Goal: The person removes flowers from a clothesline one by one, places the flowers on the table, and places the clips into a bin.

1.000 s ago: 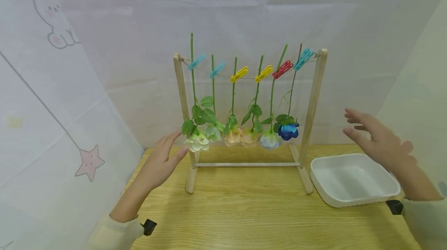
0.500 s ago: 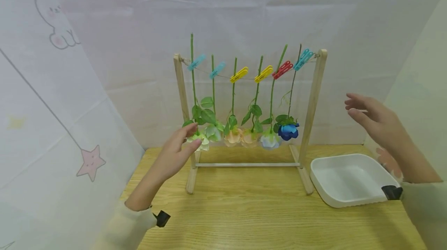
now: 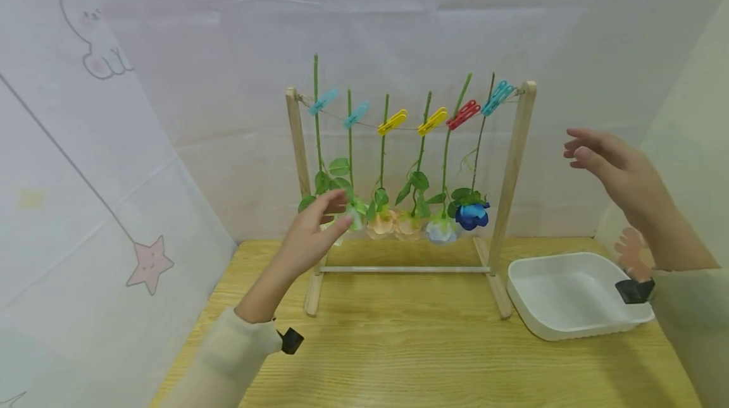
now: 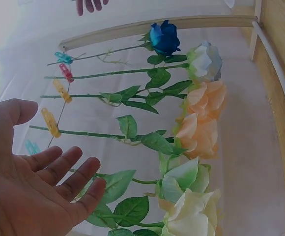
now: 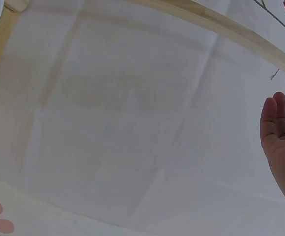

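Several artificial flowers hang heads down from a string on a wooden rack [image 3: 515, 148], each stem held by a clothespin. At the left, a cream flower [image 4: 191, 216] and a pale green flower [image 4: 184, 182] are partly hidden in the head view by my left hand [image 3: 313, 234], which hovers in front with fingers relaxed and nothing held. Two peach flowers [image 3: 381, 224], a pale blue flower [image 3: 442, 229] and a dark blue flower [image 3: 471, 215] follow to the right. My right hand [image 3: 621, 171] is raised, empty, right of the rack, fingers loosely bent. A red clothespin [image 3: 464, 115] and a teal clothespin [image 3: 498, 98] are nearest it.
A white plastic tray [image 3: 569, 326] sits on the wooden table [image 3: 398, 351] at the right, below my right forearm. A white rod [image 3: 404, 269] joins the rack's feet low down. Pale printed cloth [image 3: 228, 79] stands behind and at both sides.
My left hand has moved right and slightly up, from beside the cream flower to in front of it and the green one. My right hand has risen. The flowers hang as before.
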`<state>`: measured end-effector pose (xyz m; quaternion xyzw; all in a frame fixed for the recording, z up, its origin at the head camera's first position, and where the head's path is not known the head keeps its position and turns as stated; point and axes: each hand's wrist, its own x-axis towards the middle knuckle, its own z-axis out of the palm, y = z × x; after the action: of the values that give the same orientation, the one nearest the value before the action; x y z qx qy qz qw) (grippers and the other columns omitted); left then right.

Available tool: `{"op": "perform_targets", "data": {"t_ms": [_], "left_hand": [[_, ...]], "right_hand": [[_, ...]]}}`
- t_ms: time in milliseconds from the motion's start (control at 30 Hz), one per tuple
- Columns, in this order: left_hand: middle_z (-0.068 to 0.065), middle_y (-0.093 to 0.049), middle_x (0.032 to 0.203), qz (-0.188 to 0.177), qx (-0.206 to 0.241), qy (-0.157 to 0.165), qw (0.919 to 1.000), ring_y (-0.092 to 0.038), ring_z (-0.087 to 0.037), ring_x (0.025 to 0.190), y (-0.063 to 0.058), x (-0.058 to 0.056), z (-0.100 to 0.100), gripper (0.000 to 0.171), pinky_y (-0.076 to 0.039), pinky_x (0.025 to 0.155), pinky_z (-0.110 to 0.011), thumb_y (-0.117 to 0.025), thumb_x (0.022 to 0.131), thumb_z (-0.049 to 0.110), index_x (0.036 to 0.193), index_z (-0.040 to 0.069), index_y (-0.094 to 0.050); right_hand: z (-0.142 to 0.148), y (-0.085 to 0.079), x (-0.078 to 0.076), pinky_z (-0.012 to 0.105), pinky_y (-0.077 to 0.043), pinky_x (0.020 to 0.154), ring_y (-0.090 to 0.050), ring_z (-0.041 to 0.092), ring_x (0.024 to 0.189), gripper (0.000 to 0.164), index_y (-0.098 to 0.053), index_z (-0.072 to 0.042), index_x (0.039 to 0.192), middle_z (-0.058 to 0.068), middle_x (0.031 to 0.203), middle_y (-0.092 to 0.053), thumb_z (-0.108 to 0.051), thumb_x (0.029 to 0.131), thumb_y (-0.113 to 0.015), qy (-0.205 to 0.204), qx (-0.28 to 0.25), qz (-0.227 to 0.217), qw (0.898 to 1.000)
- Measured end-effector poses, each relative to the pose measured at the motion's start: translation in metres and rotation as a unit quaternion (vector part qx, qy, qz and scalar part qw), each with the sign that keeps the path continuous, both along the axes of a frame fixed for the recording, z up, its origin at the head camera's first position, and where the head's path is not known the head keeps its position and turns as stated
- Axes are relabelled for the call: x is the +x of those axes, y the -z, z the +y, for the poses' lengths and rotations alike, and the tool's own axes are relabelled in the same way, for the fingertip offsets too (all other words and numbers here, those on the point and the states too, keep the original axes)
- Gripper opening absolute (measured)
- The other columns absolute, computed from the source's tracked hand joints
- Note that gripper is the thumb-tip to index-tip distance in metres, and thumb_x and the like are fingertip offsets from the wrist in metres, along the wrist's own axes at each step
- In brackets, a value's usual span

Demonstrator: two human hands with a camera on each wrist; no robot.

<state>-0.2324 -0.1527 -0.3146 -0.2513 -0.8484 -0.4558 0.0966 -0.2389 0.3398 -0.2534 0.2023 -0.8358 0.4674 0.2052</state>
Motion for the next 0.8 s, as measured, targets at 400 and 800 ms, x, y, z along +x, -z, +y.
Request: {"op": "perform_targets", "data": {"t_ms": [400,800], "left_hand": [[-0.004,-0.055,0.145,-0.007,0.028,0.036,0.9989,-0.053,-0.022,0.133,-0.008,-0.016,0.029,0.053,-0.047,0.108,-0.044,-0.059,0.104,0.033,0.151,0.016,-0.044],[-0.004,-0.056,0.144,0.015,0.041,0.091,0.9949,-0.054,-0.022,0.13,-0.031,-0.028,0.069,0.05,-0.048,0.107,-0.041,-0.059,0.104,0.03,0.15,0.013,-0.046]], "right_hand": [[-0.008,-0.023,-0.013,0.008,-0.047,0.088,-0.062,0.004,0.105,0.042,-0.053,-0.012,0.147,-0.006,0.12,-0.063,-0.01,0.105,-0.053,-0.016,-0.027,0.009,0.999],[-0.023,-0.051,-0.027,0.012,-0.05,0.091,-0.063,0.013,0.108,0.04,-0.057,-0.003,0.142,0.006,0.118,-0.063,-0.006,0.102,-0.057,-0.109,-0.148,0.005,0.983]]}}
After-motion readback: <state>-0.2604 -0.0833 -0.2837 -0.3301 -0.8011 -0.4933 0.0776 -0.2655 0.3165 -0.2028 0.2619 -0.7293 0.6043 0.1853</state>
